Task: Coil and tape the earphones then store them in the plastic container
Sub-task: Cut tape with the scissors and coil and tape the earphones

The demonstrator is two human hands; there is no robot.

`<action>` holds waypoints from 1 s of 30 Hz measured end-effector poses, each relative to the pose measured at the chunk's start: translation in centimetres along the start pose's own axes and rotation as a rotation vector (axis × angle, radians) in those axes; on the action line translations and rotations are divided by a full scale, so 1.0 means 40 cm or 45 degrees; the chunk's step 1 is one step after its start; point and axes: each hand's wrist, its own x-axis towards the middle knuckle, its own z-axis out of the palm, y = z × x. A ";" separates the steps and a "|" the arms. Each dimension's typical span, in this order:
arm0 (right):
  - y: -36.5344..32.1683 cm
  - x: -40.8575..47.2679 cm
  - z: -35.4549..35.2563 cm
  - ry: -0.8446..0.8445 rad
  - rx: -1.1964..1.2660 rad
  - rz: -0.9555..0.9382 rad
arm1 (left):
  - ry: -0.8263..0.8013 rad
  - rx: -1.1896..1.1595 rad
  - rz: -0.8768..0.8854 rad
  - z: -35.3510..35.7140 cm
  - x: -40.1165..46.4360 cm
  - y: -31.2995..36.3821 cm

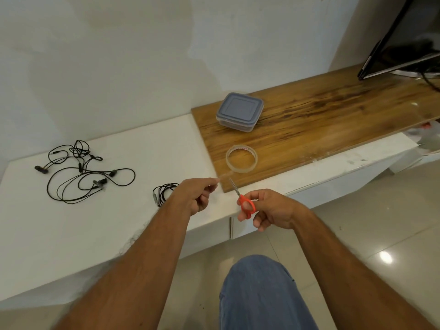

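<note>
Left hand (198, 195) pinched a tape strip (222, 177) taut off the tape roll (241, 158). Right hand (269, 209) gripped red scissors (245, 203), blades at the strip, seemingly to cut it.

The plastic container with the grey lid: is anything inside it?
The plastic container sits closed on the wooden board. Its clear walls show nothing definite inside; the grey lid covers the interior from above, so I cannot tell.

Low white glossy counter (107, 234), bearing loose black earphones (83, 172) and coiled black earphones (163, 192). Beside it, brown wooden board (333, 115), carrying lidded clear plastic container (240, 111) and clear tape roll (241, 158)
</note>
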 end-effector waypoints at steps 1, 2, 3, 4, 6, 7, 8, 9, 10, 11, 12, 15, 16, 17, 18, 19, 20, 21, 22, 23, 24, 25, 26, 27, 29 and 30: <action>0.002 0.005 0.008 0.013 0.026 -0.018 | 0.004 0.001 0.004 -0.004 0.001 0.000; 0.004 0.011 0.014 0.024 0.058 -0.038 | 0.009 0.002 0.008 -0.008 0.002 0.001; 0.006 0.015 0.020 0.024 0.087 -0.050 | 0.014 0.004 0.011 -0.011 0.003 0.001; 0.007 0.019 0.025 0.012 0.108 -0.049 | 0.016 0.007 0.012 -0.014 0.003 0.001; 0.009 0.022 0.035 -0.028 0.109 -0.022 | 0.015 0.010 0.015 -0.019 0.003 0.002; 0.010 0.023 0.040 -0.035 0.098 -0.008 | 0.016 0.010 0.016 -0.022 0.002 0.002; 0.012 0.026 0.043 -0.030 0.092 -0.003 | 0.017 0.009 0.017 -0.024 0.001 0.002; 0.013 0.029 0.046 -0.021 0.094 -0.009 | 0.018 0.009 0.018 -0.026 0.000 0.003; 0.013 0.033 0.047 -0.015 0.097 -0.021 | 0.017 0.010 0.019 -0.028 -0.001 0.002; 0.012 0.037 0.049 -0.012 0.096 -0.030 | 0.016 0.011 0.019 -0.030 -0.002 0.002; 0.010 0.041 0.051 -0.009 0.087 -0.033 | 0.014 0.012 0.017 -0.032 -0.004 0.001; -0.004 0.054 0.060 0.001 0.069 -0.028 | 0.014 0.017 0.015 -0.039 -0.005 -0.002; -0.008 0.060 0.063 0.002 0.068 -0.027 | 0.014 0.019 0.016 -0.042 -0.005 -0.003; -0.012 0.066 0.065 0.002 0.067 -0.027 | 0.013 0.018 0.017 -0.044 -0.004 -0.003; -0.015 0.071 0.066 0.003 0.064 -0.027 | 0.012 0.016 0.017 -0.046 -0.004 -0.003; -0.018 0.076 0.066 0.005 0.062 -0.027 | 0.010 0.013 0.017 -0.049 -0.004 -0.003; -0.021 0.080 0.067 0.011 0.064 -0.026 | 0.009 0.011 0.016 -0.052 -0.004 -0.003; -0.024 0.084 0.067 0.018 0.068 -0.023 | 0.008 0.010 0.017 -0.054 -0.004 -0.003; -0.026 0.087 0.068 0.026 0.076 -0.018 | 0.008 0.009 0.018 -0.057 -0.004 -0.004; -0.028 0.089 0.069 0.037 0.086 -0.014 | 0.010 0.008 0.019 -0.060 -0.003 -0.005; -0.028 0.091 0.070 0.050 0.099 -0.013 | 0.011 0.008 0.019 -0.062 -0.002 -0.005; -0.028 0.093 0.071 0.064 0.111 -0.015 | 0.013 0.007 0.018 -0.064 0.000 -0.005; -0.028 0.095 0.071 0.076 0.118 -0.017 | 0.013 0.007 0.017 -0.065 0.002 -0.006; -0.027 0.096 0.071 0.083 0.118 -0.019 | 0.014 0.008 0.015 -0.067 0.004 -0.007; -0.027 0.096 0.072 0.086 0.111 -0.021 | 0.015 0.016 0.013 -0.069 0.006 -0.009; -0.028 0.096 0.073 0.084 0.111 -0.026 | 0.019 0.022 0.014 -0.070 0.007 -0.010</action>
